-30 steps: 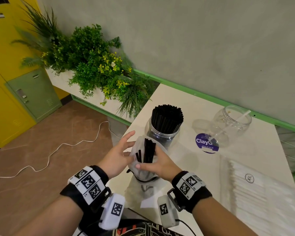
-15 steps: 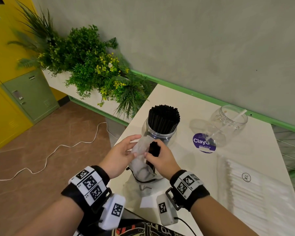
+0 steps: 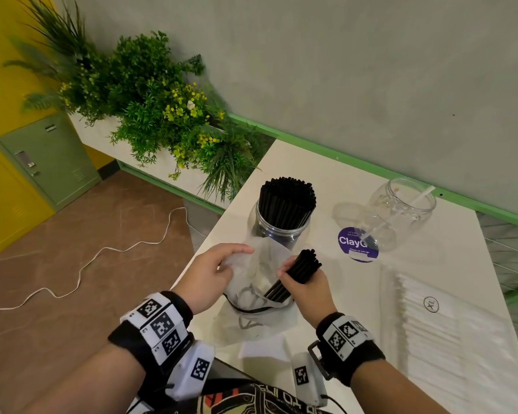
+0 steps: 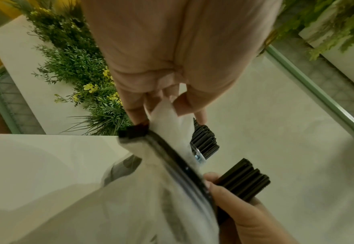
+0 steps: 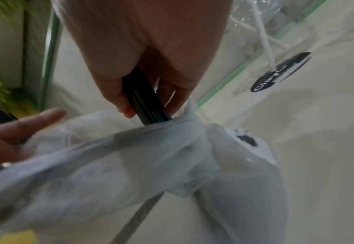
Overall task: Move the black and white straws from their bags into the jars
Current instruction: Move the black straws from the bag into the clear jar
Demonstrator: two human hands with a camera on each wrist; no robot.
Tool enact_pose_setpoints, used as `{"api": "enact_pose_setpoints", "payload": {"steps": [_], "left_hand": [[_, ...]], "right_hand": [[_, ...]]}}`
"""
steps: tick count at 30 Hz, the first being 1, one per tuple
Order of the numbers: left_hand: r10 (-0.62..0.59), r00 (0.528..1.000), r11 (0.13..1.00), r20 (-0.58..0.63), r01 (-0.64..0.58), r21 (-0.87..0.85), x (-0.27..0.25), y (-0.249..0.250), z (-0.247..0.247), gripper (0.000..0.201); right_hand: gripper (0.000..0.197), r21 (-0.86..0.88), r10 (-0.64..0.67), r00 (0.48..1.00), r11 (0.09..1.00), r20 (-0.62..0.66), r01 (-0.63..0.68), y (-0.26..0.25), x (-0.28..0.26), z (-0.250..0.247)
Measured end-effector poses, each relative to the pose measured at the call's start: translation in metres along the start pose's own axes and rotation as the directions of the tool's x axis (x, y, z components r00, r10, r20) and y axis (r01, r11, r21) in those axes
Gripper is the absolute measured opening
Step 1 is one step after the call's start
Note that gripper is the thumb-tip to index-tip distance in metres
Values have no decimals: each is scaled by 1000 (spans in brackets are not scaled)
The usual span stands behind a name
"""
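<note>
My right hand (image 3: pixel 304 282) grips a bundle of black straws (image 3: pixel 302 268) (image 4: pixel 242 179) (image 5: pixel 144 105), tilted up and right, its lower end still inside a translucent bag (image 3: pixel 251 282) (image 4: pixel 150 189) (image 5: pixel 130 165). My left hand (image 3: pixel 214 271) (image 4: pixel 171 99) pinches the bag's upper edge and holds its mouth. Just behind stands a clear jar (image 3: pixel 283 227) packed with upright black straws (image 3: pixel 287 201). Farther right, a second clear jar (image 3: pixel 401 210) holds a single white straw (image 3: pixel 398 212). A bag of white straws (image 3: pixel 449 339) lies flat on the table's right part.
The white table (image 3: pixel 326 180) carries a purple round sticker (image 3: pixel 358 243) between the jars. A planter of green plants (image 3: pixel 150 103) lies left of the table. Yellow and green lockers (image 3: pixel 42 156) and a white cable (image 3: pixel 102 252) on the brown floor sit far left.
My right hand has closed round the black straws and drawn them up and to the right, out of the bag's mouth. My left hand has gathered the bag's edge.
</note>
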State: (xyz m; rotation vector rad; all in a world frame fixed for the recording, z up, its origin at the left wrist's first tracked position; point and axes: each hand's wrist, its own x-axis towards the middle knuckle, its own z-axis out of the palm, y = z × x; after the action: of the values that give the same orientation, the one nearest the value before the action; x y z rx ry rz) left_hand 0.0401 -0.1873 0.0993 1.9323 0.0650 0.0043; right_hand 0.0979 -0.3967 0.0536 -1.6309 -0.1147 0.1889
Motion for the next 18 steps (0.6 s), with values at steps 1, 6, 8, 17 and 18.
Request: {"api": "enact_pose_setpoints", "payload": {"steps": [1,6,8,17,18], "left_hand": [[29,999,998,25,-31,50,-2,4,3,51],[181,978,858,106,-210,469,-3,7,22,56],[368,917,701,154,-382,602,-5,5,31,45],[-201,794,377,574,-478,793,-15,-79,58,52],[-261,781,381,568,-458,803,-15,-84,58,52]], "right_hand": [[22,-24,30,999,999,23,-29,3,-1,-1],[18,-113,66,994,992,89,-56,10,0,-9],[19,-122,43,997,992,64,-35,10,0,-13],[14,-216,69,994,975,90,-48,28,-5,-40],[12,-224,88,993,972,84,-67,28,-4,-42]]}}
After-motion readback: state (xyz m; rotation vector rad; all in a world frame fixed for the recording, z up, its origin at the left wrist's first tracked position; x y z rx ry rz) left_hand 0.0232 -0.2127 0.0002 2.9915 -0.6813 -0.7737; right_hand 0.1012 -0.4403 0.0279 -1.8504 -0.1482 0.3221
